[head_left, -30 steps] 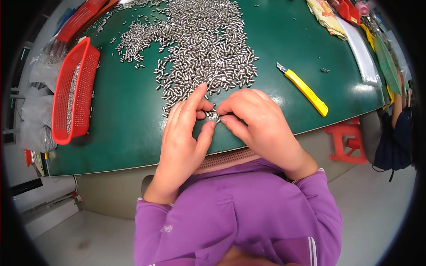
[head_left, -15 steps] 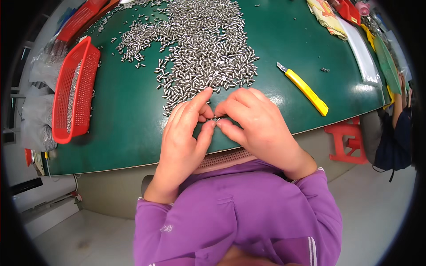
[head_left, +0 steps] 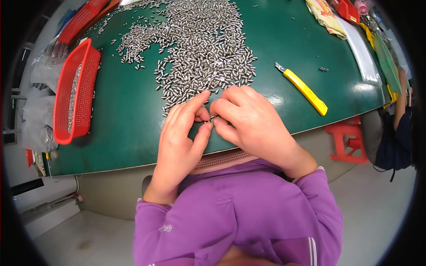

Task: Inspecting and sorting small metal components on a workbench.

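Note:
My left hand (head_left: 181, 131) and my right hand (head_left: 249, 119) meet over the near part of the green table. Between their fingertips is a small silvery metal piece (head_left: 211, 119), mostly covered by the fingers. Thumb and forefinger of each hand are closed on it in a pinch. Just beyond the fingertips spreads a large pile of small pointed metal pieces (head_left: 202, 48), all silvery. A few rounder bright pieces lie on the near part of that pile.
A red perforated basket (head_left: 88, 84) holding small metal parts stands at the left. To the right lies a yellow utility knife (head_left: 306, 92), blade out. Clear plastic sheets (head_left: 361, 53) and a cloth (head_left: 327, 17) lie farther right. Beyond the table edge is a red stool (head_left: 347, 141).
Both hands have shifted slightly left, and the right fingers have curled in closer around the small metal piece. The pile and the knife look unchanged.

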A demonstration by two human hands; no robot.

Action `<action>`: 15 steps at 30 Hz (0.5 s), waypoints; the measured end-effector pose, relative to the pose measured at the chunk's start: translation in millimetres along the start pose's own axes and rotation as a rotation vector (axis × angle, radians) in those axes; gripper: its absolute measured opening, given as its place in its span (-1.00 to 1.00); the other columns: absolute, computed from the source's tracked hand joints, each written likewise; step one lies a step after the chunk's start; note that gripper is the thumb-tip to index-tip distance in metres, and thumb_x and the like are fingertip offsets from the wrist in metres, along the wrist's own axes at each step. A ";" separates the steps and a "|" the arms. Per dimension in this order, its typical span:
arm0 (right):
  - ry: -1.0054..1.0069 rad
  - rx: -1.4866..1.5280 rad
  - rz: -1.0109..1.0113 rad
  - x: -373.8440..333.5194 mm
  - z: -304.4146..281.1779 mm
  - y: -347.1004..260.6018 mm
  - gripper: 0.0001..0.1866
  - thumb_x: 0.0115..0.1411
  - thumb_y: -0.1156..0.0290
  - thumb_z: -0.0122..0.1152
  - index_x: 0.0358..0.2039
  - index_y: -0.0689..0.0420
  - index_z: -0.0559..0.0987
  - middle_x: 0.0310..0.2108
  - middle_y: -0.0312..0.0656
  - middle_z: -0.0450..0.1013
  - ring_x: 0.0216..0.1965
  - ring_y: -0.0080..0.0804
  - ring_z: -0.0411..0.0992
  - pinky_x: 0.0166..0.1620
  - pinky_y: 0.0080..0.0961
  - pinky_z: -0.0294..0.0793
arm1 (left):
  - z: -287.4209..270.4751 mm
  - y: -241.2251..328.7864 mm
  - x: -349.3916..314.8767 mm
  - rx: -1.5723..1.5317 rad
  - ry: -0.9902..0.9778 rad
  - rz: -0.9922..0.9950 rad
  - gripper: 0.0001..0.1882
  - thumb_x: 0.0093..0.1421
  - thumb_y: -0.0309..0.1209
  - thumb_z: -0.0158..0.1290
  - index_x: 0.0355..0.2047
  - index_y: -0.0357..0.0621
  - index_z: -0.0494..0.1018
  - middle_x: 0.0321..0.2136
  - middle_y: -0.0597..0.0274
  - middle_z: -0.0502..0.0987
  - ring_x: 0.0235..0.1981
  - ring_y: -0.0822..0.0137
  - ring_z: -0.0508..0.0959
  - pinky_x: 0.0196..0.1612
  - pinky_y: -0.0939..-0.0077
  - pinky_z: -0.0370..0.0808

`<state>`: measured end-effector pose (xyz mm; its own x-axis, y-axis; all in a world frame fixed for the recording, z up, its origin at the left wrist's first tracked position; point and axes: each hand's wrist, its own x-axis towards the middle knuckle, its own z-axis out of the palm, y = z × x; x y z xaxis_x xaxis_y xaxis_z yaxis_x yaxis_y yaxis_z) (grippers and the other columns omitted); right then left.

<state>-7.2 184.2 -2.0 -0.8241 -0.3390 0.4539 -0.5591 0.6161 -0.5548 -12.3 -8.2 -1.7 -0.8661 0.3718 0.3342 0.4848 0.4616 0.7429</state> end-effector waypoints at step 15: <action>-0.055 0.093 -0.001 -2.4 -7.5 3.0 -0.80 0.10 0.35 0.38 -0.32 0.08 0.54 -0.35 -0.19 0.38 -0.27 -0.13 0.41 -0.18 -0.17 0.45 | 1.3 -3.7 -1.9 0.009 -0.015 0.043 -0.31 0.04 -0.74 0.20 0.24 -0.16 0.45 -0.33 0.33 0.55 -0.25 0.41 0.51 -0.11 0.48 0.48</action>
<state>-6.2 192.2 0.5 -0.8259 -0.3799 0.4167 -0.5638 0.5477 -0.6181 -12.2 -9.6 -5.8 -0.8428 0.4032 0.3567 0.5224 0.4526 0.7227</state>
